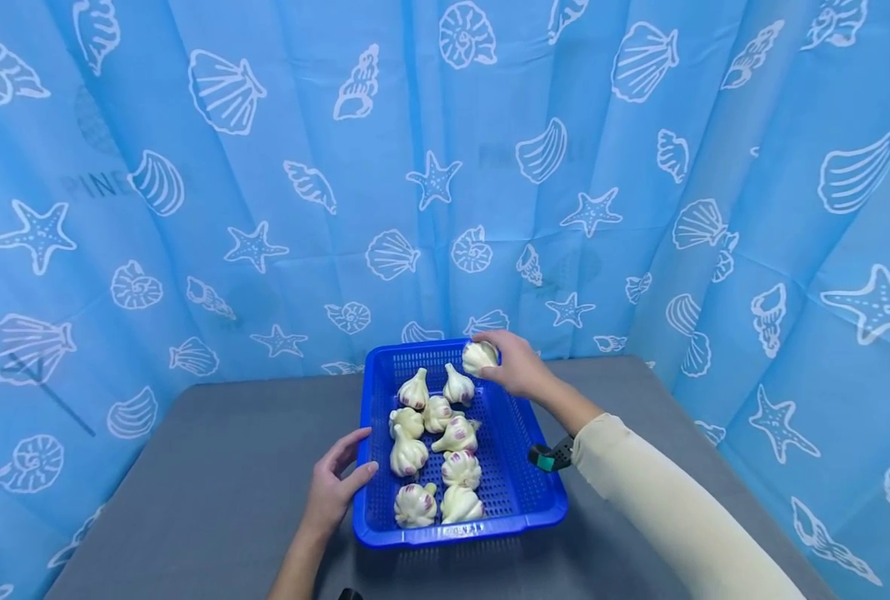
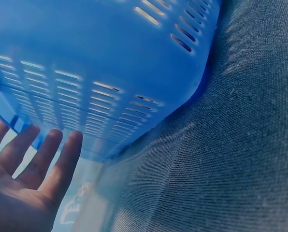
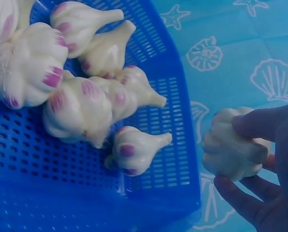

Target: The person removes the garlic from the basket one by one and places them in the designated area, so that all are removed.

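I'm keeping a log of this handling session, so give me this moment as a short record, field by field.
Container: blue basket, on a grey table
Contents: several garlic bulbs, whitish with purple patches
Right hand: holds another bulb near the basket's far right corner
Left hand: at the basket's left side, fingers extended; firmness of contact unclear
Backdrop: light blue curtain with white shells and starfish
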